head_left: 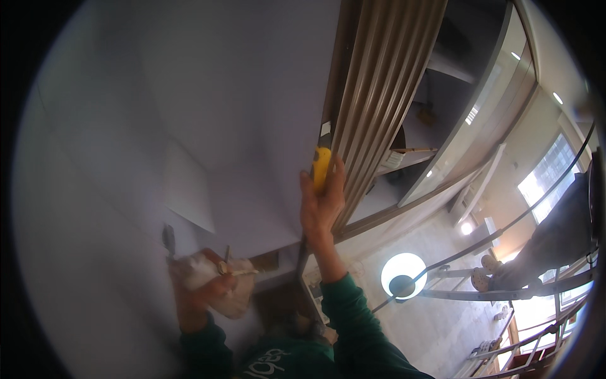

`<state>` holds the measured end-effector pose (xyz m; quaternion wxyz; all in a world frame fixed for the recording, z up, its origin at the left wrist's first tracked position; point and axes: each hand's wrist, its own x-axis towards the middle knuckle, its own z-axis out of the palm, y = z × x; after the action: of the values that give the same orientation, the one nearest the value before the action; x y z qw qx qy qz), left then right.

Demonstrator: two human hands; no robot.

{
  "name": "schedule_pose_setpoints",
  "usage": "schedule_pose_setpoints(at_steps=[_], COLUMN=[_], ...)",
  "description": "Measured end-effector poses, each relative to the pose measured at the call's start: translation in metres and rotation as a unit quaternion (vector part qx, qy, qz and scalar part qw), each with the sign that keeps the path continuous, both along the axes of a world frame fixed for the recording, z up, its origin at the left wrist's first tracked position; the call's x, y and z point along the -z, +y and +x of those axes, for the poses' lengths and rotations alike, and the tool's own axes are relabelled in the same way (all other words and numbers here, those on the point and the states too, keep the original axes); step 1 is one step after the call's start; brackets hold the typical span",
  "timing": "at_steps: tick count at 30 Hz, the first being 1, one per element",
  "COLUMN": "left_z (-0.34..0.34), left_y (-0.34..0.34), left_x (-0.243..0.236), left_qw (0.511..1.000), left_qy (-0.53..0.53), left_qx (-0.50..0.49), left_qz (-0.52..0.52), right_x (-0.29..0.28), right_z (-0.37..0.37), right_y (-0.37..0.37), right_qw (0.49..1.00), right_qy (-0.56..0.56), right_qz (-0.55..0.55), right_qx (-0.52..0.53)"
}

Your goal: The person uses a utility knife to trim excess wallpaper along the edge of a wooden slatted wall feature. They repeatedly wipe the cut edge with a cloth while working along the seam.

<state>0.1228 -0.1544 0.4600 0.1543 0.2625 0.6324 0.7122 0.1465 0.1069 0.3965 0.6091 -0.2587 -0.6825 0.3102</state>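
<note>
We look from one head-worn fisheye, close to the right hand [323, 207]. Our view reaches a window [550, 169] near three o'clock.

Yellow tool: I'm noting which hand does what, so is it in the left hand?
No, the yellow tool sits in the person's right hand, gripped between thumb and fingers.

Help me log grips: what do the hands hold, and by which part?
The right hand grips a yellow tool by its lower part. The left hand seems to hold a pale bundle; blur hides by which part.
</note>
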Motion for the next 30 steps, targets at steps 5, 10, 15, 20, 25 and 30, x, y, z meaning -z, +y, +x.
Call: schedule_pose_setpoints(at_steps=[5,10,15,20,25,30], left_z=[-0.001,-0.002,-0.01,-0.013,-0.008,-0.007], left_y=[0.0,-0.001,-0.004,-0.003,0.004,0.011], left_x=[0.003,0.004,0.009,0.01,0.005,0.003], left_qw=[1.0,1.0,0.999,0.999,1.0,1.0], left_qy=[-0.004,-0.008,-0.004,0.003,-0.016,-0.022], left_qx=[-0.005,0.002,0.045,0.047,0.023,0.011], left_qz=[-0.003,-0.009,0.013,0.001,-0.008,-0.001], right_x=[0.001,0.001,0.007,0.004,-0.009,0.01], right_z=[-0.002,-0.006,-0.011,-0.011,-0.012,-0.015], right_y=[0.003,0.003,0.005,0.006,0.007,0.011], right_qw=[0.999,0.999,0.999,0.999,0.999,0.998], right_qy=[-0.008,0.004,0.008,0.016,0.025,0.028], right_qz=[0.033,0.036,0.043,0.036,0.048,0.056], right_qx=[0.016,0.009,0.017,0.001,0.006,0.014])
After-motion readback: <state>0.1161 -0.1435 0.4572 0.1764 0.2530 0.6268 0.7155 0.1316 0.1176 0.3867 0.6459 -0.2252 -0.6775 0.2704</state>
